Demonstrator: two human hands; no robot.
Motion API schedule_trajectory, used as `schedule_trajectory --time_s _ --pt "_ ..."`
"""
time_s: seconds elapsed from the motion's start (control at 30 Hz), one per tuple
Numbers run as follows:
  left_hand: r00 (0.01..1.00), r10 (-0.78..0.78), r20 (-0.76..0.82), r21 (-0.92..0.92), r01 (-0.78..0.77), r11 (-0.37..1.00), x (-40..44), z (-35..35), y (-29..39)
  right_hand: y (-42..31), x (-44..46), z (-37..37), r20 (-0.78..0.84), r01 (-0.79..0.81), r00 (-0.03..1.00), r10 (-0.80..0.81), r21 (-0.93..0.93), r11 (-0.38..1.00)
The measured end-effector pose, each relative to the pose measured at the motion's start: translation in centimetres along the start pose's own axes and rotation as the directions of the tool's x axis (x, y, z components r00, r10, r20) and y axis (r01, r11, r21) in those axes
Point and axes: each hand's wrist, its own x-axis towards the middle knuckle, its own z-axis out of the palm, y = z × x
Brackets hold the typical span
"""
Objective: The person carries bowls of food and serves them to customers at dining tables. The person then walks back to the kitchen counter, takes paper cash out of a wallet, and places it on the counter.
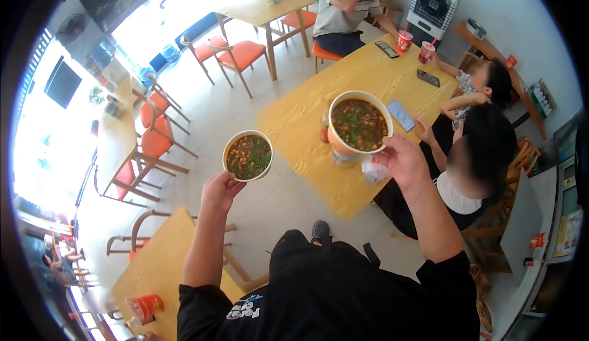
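Orange chairs (pixel 242 55) fill a bright room. The left hand (pixel 219 190) pinches a soup bowl (pixel 248 157), and the right hand (pixel 405 160) pinches another bowl (pixel 361 124), up near a yellow tabletop (pixel 294 120). Both are filled and lifted; neither is set down yet.

White lettering (pixel 246 307) is printed on the black shirt (pixel 343 307); only "For" can be made out, remainder lost to folds and blur. Print on the red cup (pixel 404 41) and red tub (pixel 146 307) can't be read.
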Motion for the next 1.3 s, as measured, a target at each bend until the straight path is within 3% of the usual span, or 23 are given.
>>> schedule_trajectory --time_s 0.2,0.37,0.57,0.67,0.83,0.97,1.1,1.17,1.2,1.23,1.27,1.3 --pt "0.992 -0.057 0.116 0.074 0.048 0.996 14.5 9.1 2.6 -4.2 11.6 -4.0 -0.15 0.112 0.981 -0.12 -0.063 0.992" --pt "0.957 -0.154 0.244 0.123 0.127 0.984 25.8 14.5 -0.3 -1.4 18.2 -9.5 -0.319 0.163 0.929 -0.188 -0.104 0.981" --pt "0.883 -0.293 0.366 0.265 0.203 0.943 36.9 23.3 -5.3 3.4 26.9 -19.2 -0.357 0.073 0.931 -0.071 -0.01 0.997" --pt "0.84 -0.362 0.404 0.299 0.252 0.92 39.1 25.0 -7.8 4.6 27.2 -17.9 -0.418 0.046 0.908 -0.032 0.023 0.999" --pt "0.79 -0.428 0.439 0.332 0.3 0.894 41.8 28.4 -10.4 7.7 30.0 -21.8 -0.404 -0.02 0.914 0.034 0.037 0.999" --pt "0.789 -0.469 0.396 0.384 0.322 0.866 42.1 28.8 -12.2 9.2 30.1 -22.8 -0.474 -0.107 0.87 0.137 0.089 0.99" --pt "0.775 -0.499 0.387 0.419 0.335 0.844 43.0 29.7 -13.3 9.5 29.8 -23.7 -0.474 -0.084 0.874 0.11 0.076 0.994" --pt "0.768 -0.483 0.422 0.418 0.308 0.855 42.5 28.5 -13.8 8.5 28.8 -21.6 -0.47 -0.151 0.874 0.128 -0.011 0.988" --pt "0.753 -0.469 0.462 0.408 0.289 0.866 42.5 28.6 -14.0 8.4 28.9 -22.4 -0.511 -0.279 0.852 0.113 -0.261 0.924" --pt "0.752 -0.452 0.48 0.419 0.256 0.871 42.9 28.1 -14.1 8.1 29.0 -23.3 -0.564 -0.41 0.82 0.091 -0.47 0.782" --pt "0.739 -0.445 0.506 0.438 0.224 0.87 43.0 27.6 -14.4 7.1 28.7 -22.6 -0.509 -0.379 0.857 -0.077 -0.725 0.575" --pt "0.726 -0.444 0.525 0.484 0.173 0.858 41.0 28.1 -12.7 5.8 28.0 -21.6 -0.441 -0.32 0.886 -0.143 -0.805 0.5"
